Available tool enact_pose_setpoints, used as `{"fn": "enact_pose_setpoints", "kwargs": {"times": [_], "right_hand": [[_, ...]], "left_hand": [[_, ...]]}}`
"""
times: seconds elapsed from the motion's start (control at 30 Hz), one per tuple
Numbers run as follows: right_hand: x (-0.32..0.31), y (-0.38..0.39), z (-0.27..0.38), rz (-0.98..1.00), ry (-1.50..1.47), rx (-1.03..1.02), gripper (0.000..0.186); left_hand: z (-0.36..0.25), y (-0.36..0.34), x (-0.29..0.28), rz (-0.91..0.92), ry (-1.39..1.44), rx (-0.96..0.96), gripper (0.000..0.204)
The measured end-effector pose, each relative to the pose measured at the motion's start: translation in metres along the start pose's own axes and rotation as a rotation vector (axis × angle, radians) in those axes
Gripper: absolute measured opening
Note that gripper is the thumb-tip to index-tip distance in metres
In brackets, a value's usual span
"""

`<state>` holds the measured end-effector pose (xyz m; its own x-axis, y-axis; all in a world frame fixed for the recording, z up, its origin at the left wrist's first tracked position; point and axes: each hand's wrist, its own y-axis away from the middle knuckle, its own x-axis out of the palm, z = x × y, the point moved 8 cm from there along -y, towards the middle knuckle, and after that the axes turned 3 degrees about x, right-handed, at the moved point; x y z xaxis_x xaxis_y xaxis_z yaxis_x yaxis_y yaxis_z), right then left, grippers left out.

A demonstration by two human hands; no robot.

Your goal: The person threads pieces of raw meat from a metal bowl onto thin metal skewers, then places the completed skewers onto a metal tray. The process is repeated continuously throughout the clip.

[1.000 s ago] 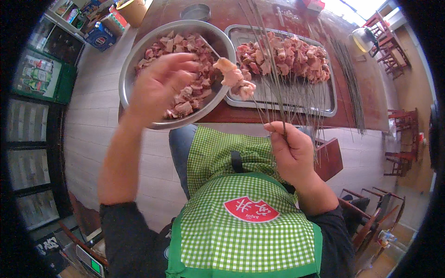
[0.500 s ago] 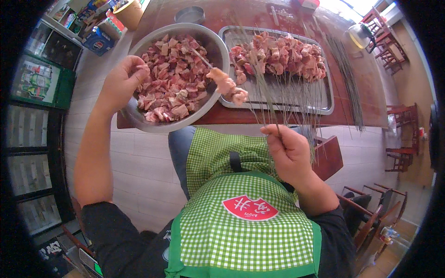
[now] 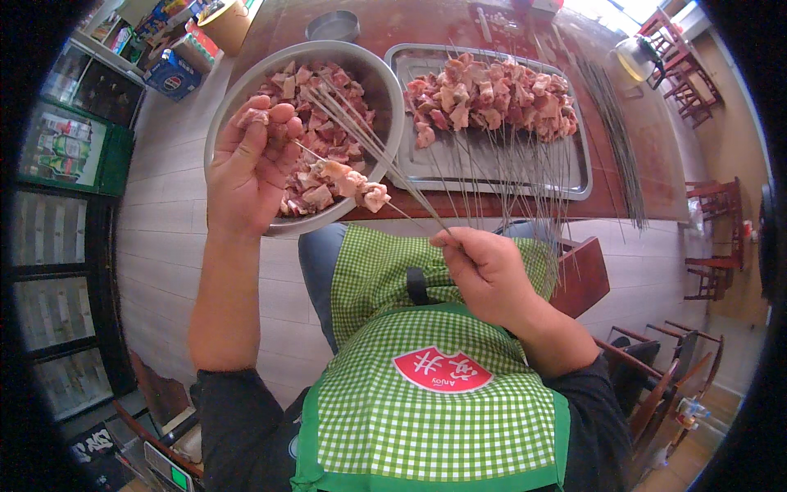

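Over a wide metal bowl (image 3: 396, 123) of raw meat chunks (image 3: 316, 197), my left hand (image 3: 250, 168) is closed, pinching a piece of meat (image 3: 257, 119) between thumb and fingers. The tip of a thin metal skewer reaches those fingers; whether it has pierced that piece, I cannot tell. A few pale meat chunks (image 3: 348, 182) are threaded along this skewer. Its other end runs into my right hand (image 3: 489, 275), which is closed in front of the table edge. That hand also grips several bare skewers (image 3: 373, 146), fanned out over the bowl.
Beside the bowl, a metal tray (image 3: 492, 187) bears a heap of loaded meat skewers (image 3: 492, 98), their bare ends pointing toward me. More bare skewers (image 3: 615, 135) lie right of it. Behind are a small round dish (image 3: 332, 27) and a glass pot (image 3: 635, 61).
My left hand has come right and lower, bringing a meat piece to the skewer tip. My right hand has shifted left, and its bare skewers now lean over the bowl.
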<state>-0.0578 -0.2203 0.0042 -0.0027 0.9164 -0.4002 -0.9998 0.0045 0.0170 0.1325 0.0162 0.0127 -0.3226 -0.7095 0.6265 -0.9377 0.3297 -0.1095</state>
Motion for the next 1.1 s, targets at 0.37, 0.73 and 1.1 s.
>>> {"fn": "enact_pose_setpoints", "kwargs": {"times": [0.37, 0.73, 1.1], "right_hand": [[-0.003, 0.0, -0.003, -0.032, -0.001, 0.005, 0.015], [-0.006, 0.001, -0.003, -0.079, 0.003, -0.058, 0.014], [-0.011, 0.004, 0.002, -0.076, 0.039, -0.055, 0.015]], "left_hand": [[0.016, 0.01, 0.021, 0.052, 0.143, 0.031, 0.024], [0.029, 0.018, 0.029, 0.009, 0.217, -0.007, 0.024], [0.026, 0.01, 0.031, -0.028, 0.286, -0.043, 0.021]]}}
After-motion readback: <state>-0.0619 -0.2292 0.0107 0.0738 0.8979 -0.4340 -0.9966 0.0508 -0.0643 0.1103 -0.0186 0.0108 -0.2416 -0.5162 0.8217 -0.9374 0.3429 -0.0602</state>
